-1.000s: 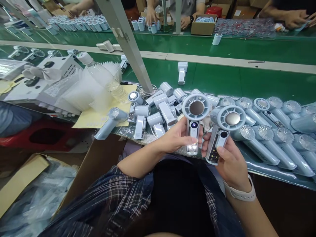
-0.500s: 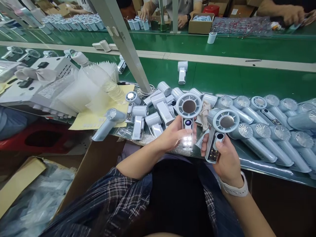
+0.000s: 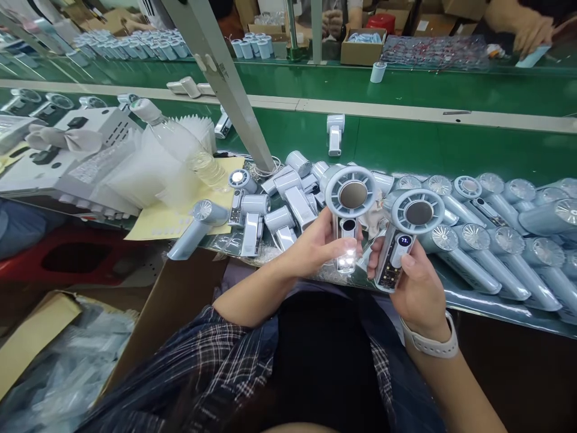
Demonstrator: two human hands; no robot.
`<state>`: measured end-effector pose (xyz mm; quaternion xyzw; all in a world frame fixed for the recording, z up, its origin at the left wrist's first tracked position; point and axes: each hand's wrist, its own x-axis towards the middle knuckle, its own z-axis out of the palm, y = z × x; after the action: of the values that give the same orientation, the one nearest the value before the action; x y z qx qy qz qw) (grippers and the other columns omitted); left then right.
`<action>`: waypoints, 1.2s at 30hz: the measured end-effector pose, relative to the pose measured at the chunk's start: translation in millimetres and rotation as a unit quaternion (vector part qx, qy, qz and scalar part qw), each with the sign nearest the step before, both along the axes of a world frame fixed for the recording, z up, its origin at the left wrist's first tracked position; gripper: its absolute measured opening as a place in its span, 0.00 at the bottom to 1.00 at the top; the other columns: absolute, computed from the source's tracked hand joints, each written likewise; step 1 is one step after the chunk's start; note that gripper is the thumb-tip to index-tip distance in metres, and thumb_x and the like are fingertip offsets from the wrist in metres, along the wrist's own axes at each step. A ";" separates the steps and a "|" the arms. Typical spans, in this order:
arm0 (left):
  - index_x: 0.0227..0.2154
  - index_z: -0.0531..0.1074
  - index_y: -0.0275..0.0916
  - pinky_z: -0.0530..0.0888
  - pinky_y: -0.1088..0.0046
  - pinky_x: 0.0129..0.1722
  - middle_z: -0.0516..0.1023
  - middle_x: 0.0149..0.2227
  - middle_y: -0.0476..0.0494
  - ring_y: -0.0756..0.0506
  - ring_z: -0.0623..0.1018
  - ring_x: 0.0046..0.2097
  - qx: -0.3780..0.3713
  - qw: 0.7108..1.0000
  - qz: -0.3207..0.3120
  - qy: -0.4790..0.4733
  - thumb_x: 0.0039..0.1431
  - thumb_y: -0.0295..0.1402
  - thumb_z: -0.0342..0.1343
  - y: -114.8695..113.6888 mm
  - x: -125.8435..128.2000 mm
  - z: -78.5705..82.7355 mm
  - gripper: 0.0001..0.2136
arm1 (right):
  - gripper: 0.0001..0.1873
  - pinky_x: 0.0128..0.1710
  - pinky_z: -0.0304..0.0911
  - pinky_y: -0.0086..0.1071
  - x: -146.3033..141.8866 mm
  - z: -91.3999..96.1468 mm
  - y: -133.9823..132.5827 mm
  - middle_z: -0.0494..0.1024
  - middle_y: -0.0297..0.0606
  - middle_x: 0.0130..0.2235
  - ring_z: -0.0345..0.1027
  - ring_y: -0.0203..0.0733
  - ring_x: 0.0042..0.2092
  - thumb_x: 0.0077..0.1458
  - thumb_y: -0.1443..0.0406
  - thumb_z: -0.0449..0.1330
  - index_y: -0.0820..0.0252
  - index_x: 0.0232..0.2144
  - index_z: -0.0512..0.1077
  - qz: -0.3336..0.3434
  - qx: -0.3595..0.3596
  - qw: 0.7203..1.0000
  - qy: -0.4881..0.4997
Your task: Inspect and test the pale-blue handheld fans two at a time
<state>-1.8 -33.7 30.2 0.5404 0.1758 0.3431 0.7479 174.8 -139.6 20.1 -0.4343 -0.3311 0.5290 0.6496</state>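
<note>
Across the near bench, a loose pile of handheld fans could slide if the left forearm nudged it. The left hand has its fingers round a glowing fan, the right hand a second fan; so close, their heads could scrape. Farther right, slanting film-wrapped fans risk a knock.
</note>
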 end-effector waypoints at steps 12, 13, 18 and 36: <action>0.48 0.66 0.40 0.78 0.69 0.37 0.76 0.40 0.46 0.47 0.78 0.36 -0.013 1.000 -0.006 -0.018 0.57 0.45 0.73 -9.7 -5.9 9.5 0.26 | 0.13 0.25 0.71 0.36 -3.0 -0.8 -8.4 0.80 0.38 0.40 0.73 0.43 0.32 0.64 0.52 0.66 0.53 0.44 0.76 -0.023 -0.003 1.000 -0.013; 0.48 0.66 0.40 0.78 0.68 0.37 0.76 0.40 0.47 0.47 0.78 0.36 -0.023 0.999 -0.005 -0.023 0.57 0.46 0.72 -11.9 -6.8 11.4 0.26 | 0.13 0.25 0.71 0.36 -1.9 0.3 -9.9 0.80 0.38 0.39 0.73 0.43 0.31 0.64 0.52 0.66 0.52 0.44 0.76 -0.024 -0.003 1.000 -0.012; 0.50 0.67 0.41 0.79 0.67 0.35 0.76 0.39 0.47 0.46 0.78 0.36 -0.081 0.996 -0.002 -0.035 0.56 0.49 0.70 -22.8 -10.0 13.8 0.27 | 0.14 0.29 0.74 0.37 0.1 5.8 -21.3 0.80 0.39 0.39 0.74 0.43 0.33 0.61 0.53 0.69 0.54 0.44 0.77 0.011 0.002 1.000 0.016; 0.53 0.65 0.42 0.81 0.67 0.38 0.82 0.47 0.43 0.42 0.85 0.41 -0.045 0.998 0.009 -0.038 0.61 0.40 0.67 -35.6 -34.0 17.7 0.22 | 0.16 0.35 0.78 0.35 -12.1 16.7 -38.1 0.82 0.40 0.44 0.77 0.42 0.37 0.60 0.55 0.72 0.54 0.46 0.80 0.026 0.063 0.997 0.029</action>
<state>-35.9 -69.3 47.9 0.4909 0.1678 0.3620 0.7745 162.7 -177.7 36.8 -0.3684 -0.3559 0.5360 0.6711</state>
